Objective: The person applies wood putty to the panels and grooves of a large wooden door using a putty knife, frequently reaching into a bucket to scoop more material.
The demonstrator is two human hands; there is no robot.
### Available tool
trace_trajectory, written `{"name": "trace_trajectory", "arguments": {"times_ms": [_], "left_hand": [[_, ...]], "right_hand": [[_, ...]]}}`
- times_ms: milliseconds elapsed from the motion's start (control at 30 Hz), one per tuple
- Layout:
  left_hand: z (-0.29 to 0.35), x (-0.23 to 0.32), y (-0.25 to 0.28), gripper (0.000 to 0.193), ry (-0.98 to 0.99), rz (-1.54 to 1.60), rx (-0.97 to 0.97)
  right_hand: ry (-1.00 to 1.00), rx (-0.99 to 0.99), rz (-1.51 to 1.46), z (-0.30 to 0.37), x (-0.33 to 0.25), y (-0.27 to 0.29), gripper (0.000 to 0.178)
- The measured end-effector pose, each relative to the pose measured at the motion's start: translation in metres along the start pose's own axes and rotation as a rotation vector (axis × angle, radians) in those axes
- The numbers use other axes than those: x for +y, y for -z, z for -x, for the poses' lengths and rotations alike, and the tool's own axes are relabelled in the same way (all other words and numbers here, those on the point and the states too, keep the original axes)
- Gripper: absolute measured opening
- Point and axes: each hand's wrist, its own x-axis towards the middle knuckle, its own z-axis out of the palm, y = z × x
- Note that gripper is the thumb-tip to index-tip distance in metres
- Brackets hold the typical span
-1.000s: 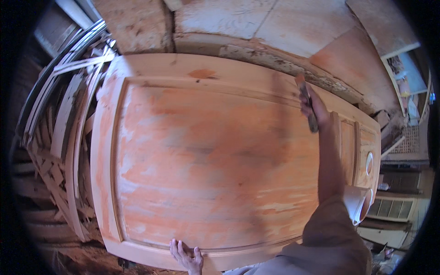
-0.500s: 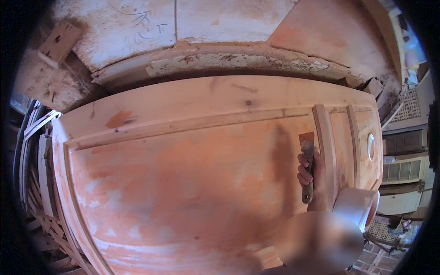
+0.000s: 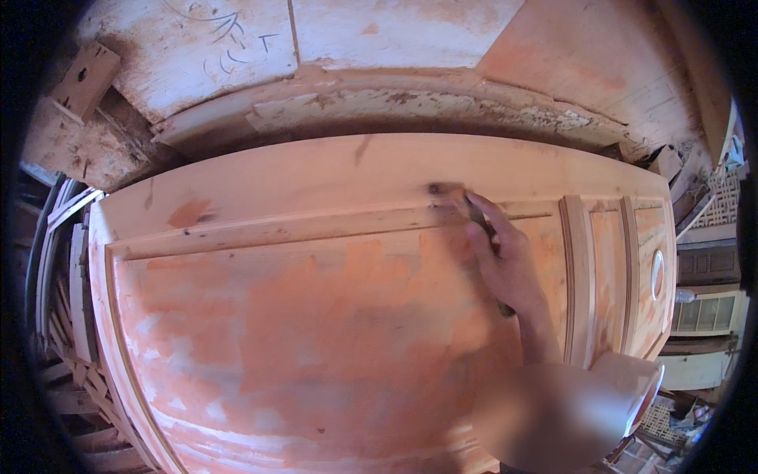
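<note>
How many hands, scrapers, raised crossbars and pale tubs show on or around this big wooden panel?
Right hand: 1
Scraper, held in it: 1
Raised crossbars on the wooden panel: 2
Pale tub, partly blurred over: 1
Total: 5

Stained boards (image 3: 395,35), stacked wood (image 3: 81,300) (left), paned frame (image 3: 714,314)

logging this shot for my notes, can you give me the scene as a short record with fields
right hand: fingers wrapped around a scraper
left hand: not in view
tool position: blade at the upper border of the wooden panel; too blurred to tell contact
panel surface: uneven orange smears over the large middle area, one darker orange patch on the upper border
right side: white bucket, partly covered by a blurred patch
left side: upright-looking pale board among other wood pieces
</note>
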Motion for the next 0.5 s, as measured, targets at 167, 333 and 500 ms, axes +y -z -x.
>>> {"name": "trace_trajectory", "arguments": {"times_ms": [167,333,500], "left_hand": [[0.003,-0.013,0.01,0.073,0.063,0.095,-0.022],[0.006,-0.009,0.011,0.076,-0.067,0.04,-0.009],[0.006,-0.001,0.01,0.073,-0.272,-0.051,0.027]], "right_hand": [[0.186,0.111,0.524,-0.031,-0.005,-0.033,0.043],[0.016,0.01,0.651,-0.008,-0.026,-0.031,0.041],[0.192,-0.03,0.565,-0.023,-0.02,0.023,0.036]]}}
